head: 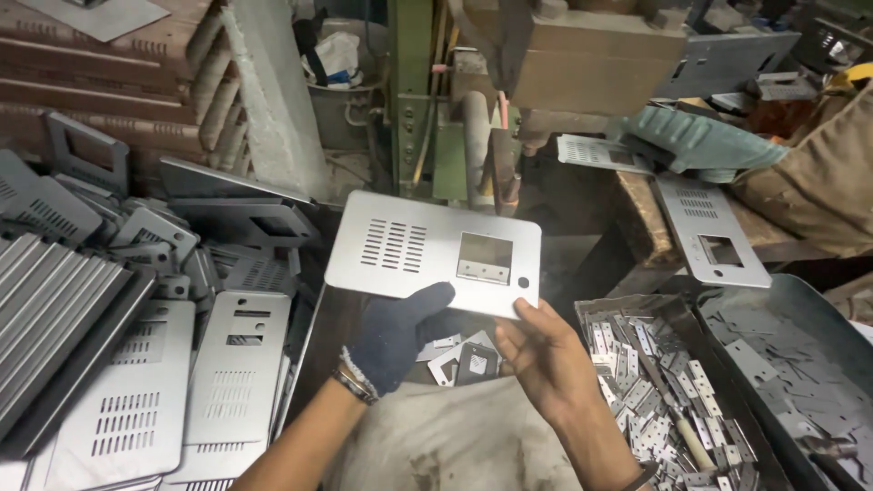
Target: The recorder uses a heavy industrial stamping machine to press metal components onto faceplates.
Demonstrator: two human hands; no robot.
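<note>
Both hands hold one flat metal panel [434, 253] up in front of the person, above a gap between heaps of parts. Left hand [397, 334], in a dark knit glove, grips the panel's near edge from below, thumb laid on the face near the middle. Right hand [538, 347], bare, pinches the near right corner, fingertips under the edge.

The panel is a rounded rectangle with its long axis running left to right, tilted slightly so the right end sits lower. Its face is turned toward the camera. A block of slotted vents lies on the left half, a square window with a small hinge piece showing through it on the right, and a small round hole near the right corner.

Open room is narrow. To the left, a pile of similar vented panels [227, 364] crowds close to the left forearm, with ribbed grey sheets at the far left. To the right, a tray of small hinges [655, 391] lies just beside the right wrist, and a second tray of flat offcuts [791, 364] lies beyond it. Behind the panel stands a green press machine [427, 109], close to the far edge. One more panel [712, 232] rests on the worn worktop [637, 218] at the right, well apart. A few loose small pieces [464, 356] lie directly beneath the hands.
</note>
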